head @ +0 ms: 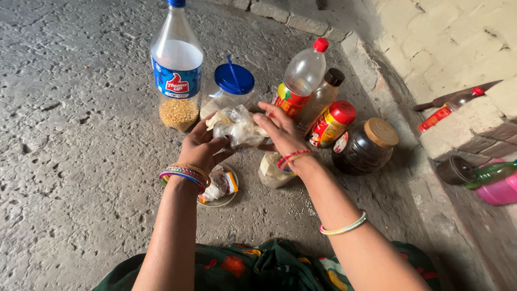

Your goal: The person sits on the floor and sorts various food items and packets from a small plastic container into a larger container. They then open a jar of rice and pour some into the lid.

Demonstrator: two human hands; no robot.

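Observation:
Both my hands hold a crumpled clear plastic bag (237, 128) with pale pieces inside, lifted above the concrete floor. My left hand (202, 148), with coloured bangles at the wrist, grips its left side. On the bag's right side is my right hand (280, 132), fingers spread over it. Below my left wrist a small metal plate (223, 200) carries a folded packet (222, 186). A second small clear bag (272, 171) of pale stuff lies on the floor under my right wrist.
Behind the bag stand a large plastic bottle (176, 64) part-filled with yellow lentils, a blue-lidded jar (229, 89), a red-capped bottle (301, 75), a brown-capped bottle (326, 94), a red-lidded jar (333, 124) and a dark jar (366, 146). A brick ledge (463, 121) rises at the right.

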